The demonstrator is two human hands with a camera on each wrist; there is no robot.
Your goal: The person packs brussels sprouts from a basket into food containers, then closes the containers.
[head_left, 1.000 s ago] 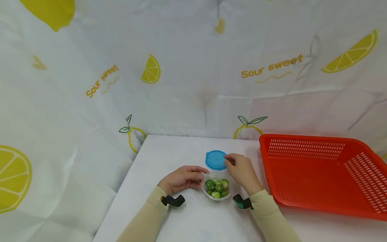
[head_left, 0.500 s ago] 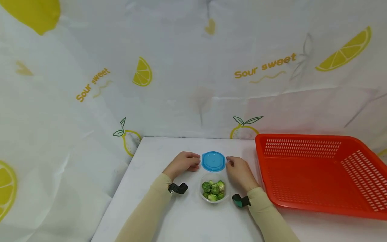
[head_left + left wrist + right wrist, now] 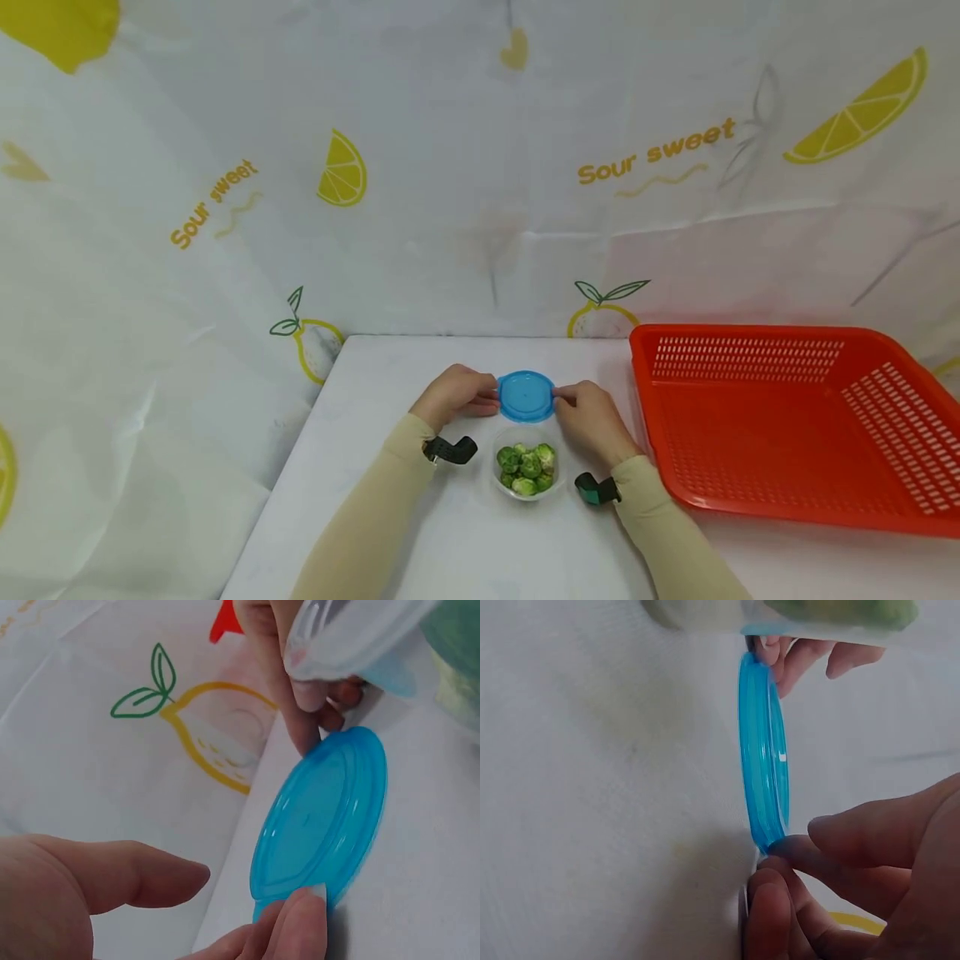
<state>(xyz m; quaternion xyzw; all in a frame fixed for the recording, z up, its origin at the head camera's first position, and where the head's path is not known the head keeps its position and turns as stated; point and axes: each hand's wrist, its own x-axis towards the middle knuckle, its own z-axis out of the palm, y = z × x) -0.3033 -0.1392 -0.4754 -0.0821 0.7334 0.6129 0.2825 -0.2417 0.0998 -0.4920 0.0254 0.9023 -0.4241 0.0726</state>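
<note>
A round blue plastic lid (image 3: pixel 526 396) lies on the white table, behind a clear bowl (image 3: pixel 525 493) that holds several Brussels sprouts (image 3: pixel 529 467). My left hand (image 3: pixel 460 392) touches the lid's left edge with its fingertips; in the left wrist view its thumb (image 3: pixel 169 877) stands apart from the lid. At the opposite edge, the fingertips of my right hand (image 3: pixel 592 417) meet the rim. The right wrist view shows the right index fingertip (image 3: pixel 780 846) against the lid, with the thumb just off it. The bowl's wall partly blocks the top of both wrist views.
A large red perforated basket (image 3: pixel 765 450) stands at the right of the table, close to my right forearm. Behind the table hangs a white cloth (image 3: pixel 450 275) printed with lemons. Each wrist wears a black strap-mounted camera (image 3: pixel 452 450).
My left hand has left the bowl's side and moved up to the lid's left edge. My right hand has closed the small gap to the lid's right edge. The bowl stays put.
</note>
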